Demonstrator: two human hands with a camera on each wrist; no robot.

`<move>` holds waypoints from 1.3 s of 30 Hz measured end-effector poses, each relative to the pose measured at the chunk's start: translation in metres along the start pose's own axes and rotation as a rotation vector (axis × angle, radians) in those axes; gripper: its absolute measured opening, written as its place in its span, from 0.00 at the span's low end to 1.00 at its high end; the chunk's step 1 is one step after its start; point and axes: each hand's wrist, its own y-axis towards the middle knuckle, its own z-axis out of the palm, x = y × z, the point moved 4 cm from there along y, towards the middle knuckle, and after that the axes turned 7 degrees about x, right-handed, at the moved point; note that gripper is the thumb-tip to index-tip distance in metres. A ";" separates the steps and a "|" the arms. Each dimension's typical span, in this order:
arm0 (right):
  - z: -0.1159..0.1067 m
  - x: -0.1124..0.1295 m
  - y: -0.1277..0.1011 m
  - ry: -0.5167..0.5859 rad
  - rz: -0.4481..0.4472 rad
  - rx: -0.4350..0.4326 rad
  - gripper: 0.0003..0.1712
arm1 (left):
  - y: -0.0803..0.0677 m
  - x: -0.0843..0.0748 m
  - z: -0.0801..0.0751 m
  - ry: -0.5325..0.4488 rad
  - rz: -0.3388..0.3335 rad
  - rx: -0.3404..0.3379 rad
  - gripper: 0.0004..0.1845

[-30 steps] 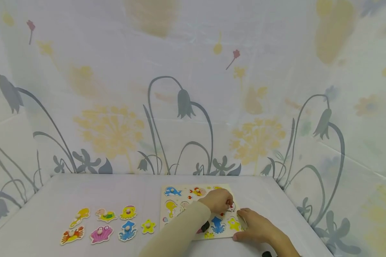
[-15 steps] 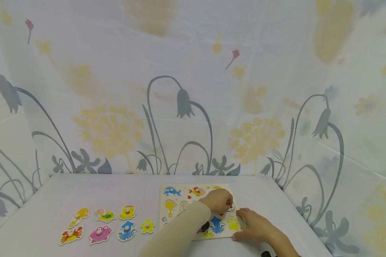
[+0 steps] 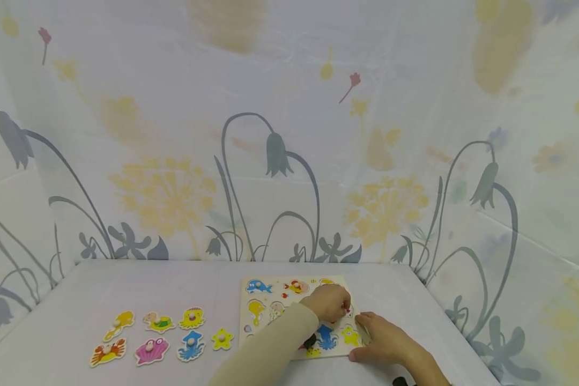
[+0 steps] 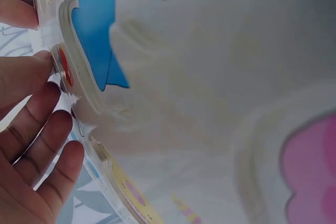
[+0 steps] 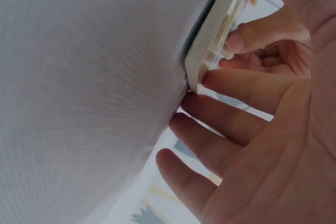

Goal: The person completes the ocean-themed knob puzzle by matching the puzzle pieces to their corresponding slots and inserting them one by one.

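Note:
A wooden peg puzzle board (image 3: 244, 294) with printed sea animals lies on the table. My left hand (image 3: 325, 303) reaches across it and pinches a small knobbed puzzle piece near the right edge; most of that piece is hidden by the fingers. In the right wrist view its thumb touches the pale knob (image 5: 228, 52). The left wrist view has the thumb and fingers by a red-marked part (image 4: 65, 66) of the board. My right hand (image 3: 383, 338) rests against the board's right edge and front corner, fingers fairly straight, tips touching the side.
Left of the board lie several loose knobbed pieces: a seahorse (image 3: 119, 326), turtle (image 3: 159, 323), octopus (image 3: 192, 318), crab (image 3: 108, 351), pink shell (image 3: 151, 351), blue squid (image 3: 191, 346) and yellow starfish (image 3: 222, 339). A flower-printed curtain (image 3: 289, 134) stands behind the white table (image 3: 207, 284).
My left hand has shifted very slightly at the same spot, and less of the red and white patch under its fingertips shows. The right hand and the loose pieces stay put.

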 end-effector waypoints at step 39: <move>0.011 -0.007 0.010 0.031 0.224 0.045 0.54 | -0.148 0.050 -0.017 0.025 0.118 -0.133 0.13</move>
